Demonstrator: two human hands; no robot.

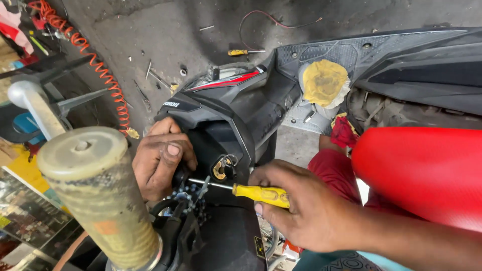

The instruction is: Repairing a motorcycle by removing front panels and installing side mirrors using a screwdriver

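Right hand (306, 213) grips the yellow-handled screwdriver (260, 193), fingers wrapped around the handle, thumb lying along the top. Shaft runs level to the left; tip sits in the dark gap beside the round lock fitting (224, 167) on the scooter's black inner panel (236, 125). The level hold looks suited to driving straight into a sideways-facing fastener, though this is a judgement only.

Left hand (161, 156) is curled, fingers pressed against the panel edge just left of the shaft, apparently steadying or spreading the plastic. Whether it pinches anything: cannot tell.

Worn handlebar grip (98, 193) stands close to the camera, lower left, blocking part of the steering area. Yellow cloth (324, 80) lies on the footboard (346, 52). A second screwdriver (243, 51) and an orange coiled hose (95, 62) lie on the concrete floor (165, 25). Red seat (422, 173) fills the right.

Hidden: screwdriver tip and the fastener itself, lost in shadow. Small bluish bits below the shaft are too blurred to identify.
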